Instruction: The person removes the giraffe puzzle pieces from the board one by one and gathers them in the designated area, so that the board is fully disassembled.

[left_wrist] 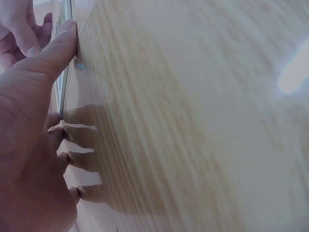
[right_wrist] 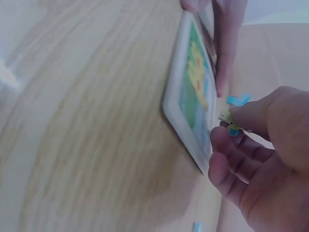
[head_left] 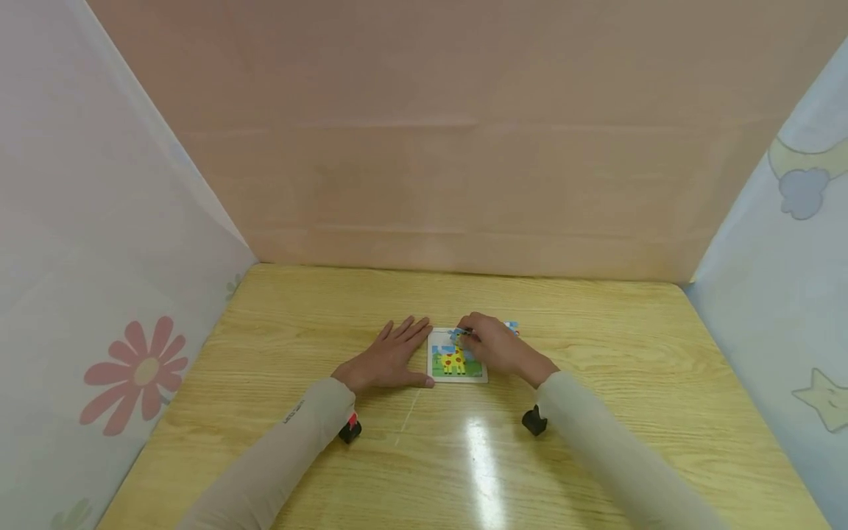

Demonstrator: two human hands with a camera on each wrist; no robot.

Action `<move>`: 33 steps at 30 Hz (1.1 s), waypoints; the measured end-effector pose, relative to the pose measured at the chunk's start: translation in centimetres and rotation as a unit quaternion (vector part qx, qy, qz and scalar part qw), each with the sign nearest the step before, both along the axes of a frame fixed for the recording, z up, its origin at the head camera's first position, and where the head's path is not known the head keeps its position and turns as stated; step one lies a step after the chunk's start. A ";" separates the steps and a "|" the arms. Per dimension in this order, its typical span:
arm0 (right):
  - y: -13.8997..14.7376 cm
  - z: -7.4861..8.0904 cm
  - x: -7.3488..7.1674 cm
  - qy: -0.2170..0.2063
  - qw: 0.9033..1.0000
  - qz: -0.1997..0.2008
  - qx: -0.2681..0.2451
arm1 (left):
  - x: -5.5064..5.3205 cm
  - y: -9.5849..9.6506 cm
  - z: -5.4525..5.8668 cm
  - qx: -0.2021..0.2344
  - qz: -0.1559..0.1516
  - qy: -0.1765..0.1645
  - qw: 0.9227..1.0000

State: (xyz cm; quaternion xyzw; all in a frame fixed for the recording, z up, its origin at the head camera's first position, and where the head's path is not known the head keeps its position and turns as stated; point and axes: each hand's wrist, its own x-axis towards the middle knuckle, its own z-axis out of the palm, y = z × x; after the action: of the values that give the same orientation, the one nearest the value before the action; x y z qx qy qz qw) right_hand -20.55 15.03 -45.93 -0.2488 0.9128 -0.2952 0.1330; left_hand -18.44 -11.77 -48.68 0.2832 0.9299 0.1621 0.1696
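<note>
A small jigsaw puzzle tray (head_left: 457,380) with a pale frame lies on the table, its picture showing a yellow giraffe on green. My left hand (head_left: 391,358) lies flat at the left side, fingers spread and straight, thumb (left_wrist: 66,36) against the tray's near left corner. Over the tray's upper right, my right hand (head_left: 493,342) pinches a puzzle piece (right_wrist: 237,100) between thumb and fingers. That piece is light blue and yellow-green, held tilted close above the tray. The right hand hides part of the picture's right side.
More blue and red puzzle pieces (head_left: 511,324) lie beyond the right hand, partly covered by it. The wooden table (head_left: 629,331) meets a brown back wall (head_left: 424,184), with patterned panels on both sides. Black wrist-worn devices (head_left: 534,421) show under the sleeves.
</note>
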 end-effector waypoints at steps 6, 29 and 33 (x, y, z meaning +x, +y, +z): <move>1.4 0.8 -0.5 -0.006 1.000 -0.030 -0.004 | -0.1 -0.2 -0.3 0.005 0.006 -0.003 1.000; 11.0 1.6 -0.7 0.018 0.997 -0.079 0.004 | 0.2 0.1 0.3 0.020 0.003 -0.007 1.000; 11.8 1.4 -0.8 0.022 0.996 -0.081 0.010 | 0.2 0.1 0.3 0.019 0.003 -0.006 1.000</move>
State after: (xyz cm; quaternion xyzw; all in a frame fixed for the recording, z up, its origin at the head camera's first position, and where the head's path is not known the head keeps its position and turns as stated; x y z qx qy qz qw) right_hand -21.34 26.87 -44.50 -0.1795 0.9355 -0.2903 0.0912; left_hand -18.25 -11.70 -48.42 0.2830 0.9264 0.1817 0.1695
